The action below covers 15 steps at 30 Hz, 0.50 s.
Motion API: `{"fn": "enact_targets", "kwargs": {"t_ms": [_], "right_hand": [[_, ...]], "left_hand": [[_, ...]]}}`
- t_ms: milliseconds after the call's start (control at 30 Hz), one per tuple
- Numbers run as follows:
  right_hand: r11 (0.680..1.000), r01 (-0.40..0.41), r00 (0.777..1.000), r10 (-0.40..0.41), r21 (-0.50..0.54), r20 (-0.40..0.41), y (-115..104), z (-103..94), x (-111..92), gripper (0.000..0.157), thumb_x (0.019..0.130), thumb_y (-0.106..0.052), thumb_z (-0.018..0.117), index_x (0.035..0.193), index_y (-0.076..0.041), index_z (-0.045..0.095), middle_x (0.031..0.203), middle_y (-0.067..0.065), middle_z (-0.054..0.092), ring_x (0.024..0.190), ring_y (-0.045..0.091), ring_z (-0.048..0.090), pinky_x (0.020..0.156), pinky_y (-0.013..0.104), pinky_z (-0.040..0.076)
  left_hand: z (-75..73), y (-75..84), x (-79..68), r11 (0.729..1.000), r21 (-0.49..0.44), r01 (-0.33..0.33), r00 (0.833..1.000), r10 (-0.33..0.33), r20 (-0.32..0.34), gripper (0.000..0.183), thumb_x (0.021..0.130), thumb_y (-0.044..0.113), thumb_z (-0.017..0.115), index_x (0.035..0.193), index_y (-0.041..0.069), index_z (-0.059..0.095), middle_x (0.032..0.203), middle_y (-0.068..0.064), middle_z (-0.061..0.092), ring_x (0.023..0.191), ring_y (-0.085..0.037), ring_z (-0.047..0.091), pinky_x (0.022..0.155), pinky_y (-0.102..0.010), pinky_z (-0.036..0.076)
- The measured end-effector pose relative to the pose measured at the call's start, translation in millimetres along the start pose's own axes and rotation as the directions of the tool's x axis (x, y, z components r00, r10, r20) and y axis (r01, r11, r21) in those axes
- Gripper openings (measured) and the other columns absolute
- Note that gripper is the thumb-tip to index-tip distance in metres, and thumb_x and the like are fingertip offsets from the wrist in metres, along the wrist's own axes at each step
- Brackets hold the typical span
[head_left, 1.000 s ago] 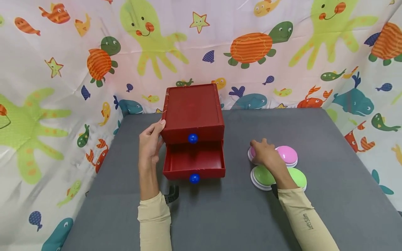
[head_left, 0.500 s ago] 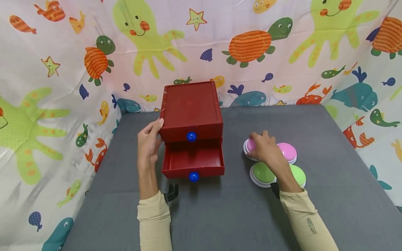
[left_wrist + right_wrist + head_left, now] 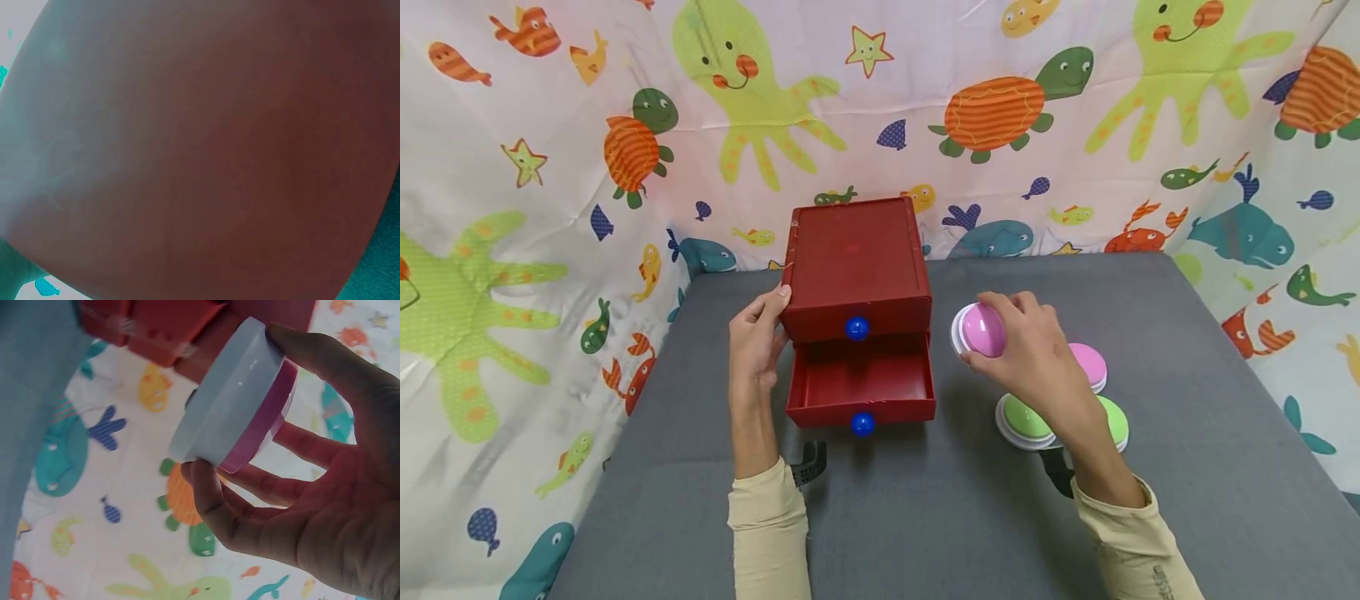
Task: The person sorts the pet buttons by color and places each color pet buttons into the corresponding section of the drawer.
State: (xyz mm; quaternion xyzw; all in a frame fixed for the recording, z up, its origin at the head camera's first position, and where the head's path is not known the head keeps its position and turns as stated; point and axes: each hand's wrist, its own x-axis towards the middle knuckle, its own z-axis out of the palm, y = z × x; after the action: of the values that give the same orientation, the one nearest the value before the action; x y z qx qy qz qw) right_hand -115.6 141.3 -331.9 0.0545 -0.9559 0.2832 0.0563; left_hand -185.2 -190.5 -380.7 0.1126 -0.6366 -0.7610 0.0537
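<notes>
Left hand clasping cabinet | drawer jutting between hands | right hand gripping pink puck aloft | three pucks remaining alongside

Pink-topped disc, tilted in right fingers — red cabinet, touching left fingers, lower drawer open

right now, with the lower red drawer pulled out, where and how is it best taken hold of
Probably best by its round blue knob, pinched from the front. The knob juts toward the near side from the middle of the drawer front, and nothing covers it; the left hand touches the red cabinet at its left edge, out of the way.
</notes>
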Motion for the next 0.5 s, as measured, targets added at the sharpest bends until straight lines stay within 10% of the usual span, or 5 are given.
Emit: {"fn": "enact_targets", "kwargs": {"t_ms": [500], "right_hand": [[0.970,0.201,0.979,-0.204,0.135,0.007,-51.0,9.7,-19.1,0.081,0.070,-0.023,0.096,0.143,-0.015,0.061,0.139,0.016,0.060,0.128,0.037,0.055,0.086,0.054,0.064]], "left_hand": [[-1.8,-1.2,-4.5,0.999,-0.031,-0.005,1.000,0.005,0.022,0.049,0.097,0.040,0.072,0.137,0.013,0.069,0.143,-0.002,0.064,0.129,-0.017,0.059,0.118,-0.041,0.049]]}}
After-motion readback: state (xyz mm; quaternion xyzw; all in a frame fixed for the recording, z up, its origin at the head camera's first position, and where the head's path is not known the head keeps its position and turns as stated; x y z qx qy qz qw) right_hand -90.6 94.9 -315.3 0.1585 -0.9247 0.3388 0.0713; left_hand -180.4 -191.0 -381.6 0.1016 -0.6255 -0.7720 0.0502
